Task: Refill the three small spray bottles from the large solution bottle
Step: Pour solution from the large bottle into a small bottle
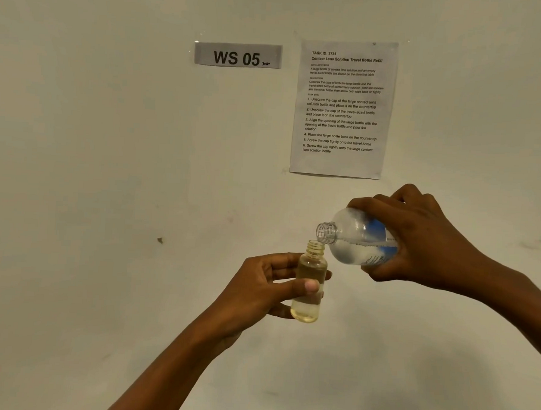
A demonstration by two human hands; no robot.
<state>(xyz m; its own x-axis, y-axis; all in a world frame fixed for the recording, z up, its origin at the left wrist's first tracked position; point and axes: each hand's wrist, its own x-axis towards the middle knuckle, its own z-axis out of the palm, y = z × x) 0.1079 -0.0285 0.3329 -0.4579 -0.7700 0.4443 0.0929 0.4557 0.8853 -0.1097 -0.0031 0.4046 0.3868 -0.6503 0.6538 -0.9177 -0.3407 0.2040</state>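
Head view: large bottle (353,236) tipped over small bottle (311,267).

- The light is dim and even, with a yellowish-green cast over the whole wall (108,165).
- A broad, soft-edged shadow lies on the wall at lower right.
- Small pale highlights sit on the clear large bottle (358,237).
- The label (238,55) reads sharply; the smallest print on the instruction sheet (343,108) is soft.
- The sheet's edges lean, bent by the wide-angle lens.
- The corners are slightly darker.
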